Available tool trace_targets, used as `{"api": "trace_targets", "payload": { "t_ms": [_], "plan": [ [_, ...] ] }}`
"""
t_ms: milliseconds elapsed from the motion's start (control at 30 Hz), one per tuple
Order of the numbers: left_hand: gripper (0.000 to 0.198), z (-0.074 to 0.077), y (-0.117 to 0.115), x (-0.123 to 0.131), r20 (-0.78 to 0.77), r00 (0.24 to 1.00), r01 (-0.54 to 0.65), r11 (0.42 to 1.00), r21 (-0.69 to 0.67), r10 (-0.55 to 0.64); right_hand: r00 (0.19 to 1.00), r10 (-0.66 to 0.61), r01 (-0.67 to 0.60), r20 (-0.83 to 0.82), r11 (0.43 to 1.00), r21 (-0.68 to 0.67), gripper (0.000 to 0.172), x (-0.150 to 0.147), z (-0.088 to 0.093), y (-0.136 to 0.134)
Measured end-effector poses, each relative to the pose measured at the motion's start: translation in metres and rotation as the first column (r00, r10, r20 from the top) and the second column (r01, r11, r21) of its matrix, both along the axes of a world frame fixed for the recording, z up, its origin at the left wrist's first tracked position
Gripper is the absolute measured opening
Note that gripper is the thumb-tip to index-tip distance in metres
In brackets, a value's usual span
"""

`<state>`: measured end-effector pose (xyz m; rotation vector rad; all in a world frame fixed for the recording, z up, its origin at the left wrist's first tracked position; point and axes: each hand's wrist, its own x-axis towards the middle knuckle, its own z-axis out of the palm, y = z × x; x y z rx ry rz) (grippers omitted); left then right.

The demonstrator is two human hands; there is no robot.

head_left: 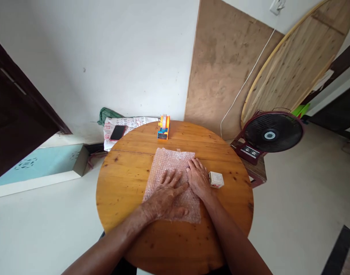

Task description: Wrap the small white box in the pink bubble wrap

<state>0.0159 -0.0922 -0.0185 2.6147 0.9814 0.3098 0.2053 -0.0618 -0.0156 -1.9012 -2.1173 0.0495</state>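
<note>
A sheet of clear bubble wrap (175, 158) lies flat on the round wooden table (120, 183). My left hand (167, 196) rests palm down across its middle, fingers spread. Along the sheet's right edge lies my right hand (198, 177), also palm down with the fingers stretched out. Just right of that hand stands a small white box (216, 179) with printing on it, apart from the bubble wrap. Neither hand appears to grip anything.
Toward the table's far edge stands an orange and blue tape dispenser (164, 128). A dark phone (117, 132) lies on a printed white sack (132, 122) beyond the table. To the right, a dark red fan (271, 133) sits on a low wooden stand (256, 172).
</note>
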Motion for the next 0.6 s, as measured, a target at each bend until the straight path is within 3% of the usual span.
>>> {"api": "trace_targets", "payload": {
  "t_ms": [167, 367, 467, 600],
  "plan": [
    [0.093, 0.0, 0.001, 0.001, 0.009, 1.0, 0.006, 1.0, -0.001, -0.006, 0.998, 0.058, -0.058, 0.007, 0.998, 0.024, 0.045, -0.001, 0.007, -0.003],
    [0.09, -0.002, 0.001, 0.001, 0.003, 1.0, 0.001, 1.0, 0.016, -0.001, 0.971, 0.235, -0.237, 0.049, 0.971, 0.033, 0.042, 0.014, 0.051, -0.031],
    [0.089, -0.004, 0.0, 0.0, 0.025, 1.0, 0.005, 1.0, 0.029, -0.006, 0.981, 0.17, -0.171, 0.098, 0.985, 0.002, 0.047, 0.039, 0.064, -0.046],
    [0.09, -0.005, 0.0, 0.001, 0.043, 0.999, 0.002, 0.999, 0.032, -0.004, 0.992, -0.025, 0.038, 0.128, 0.994, -0.104, 0.061, 0.077, 0.056, -0.052]
  ]
}}
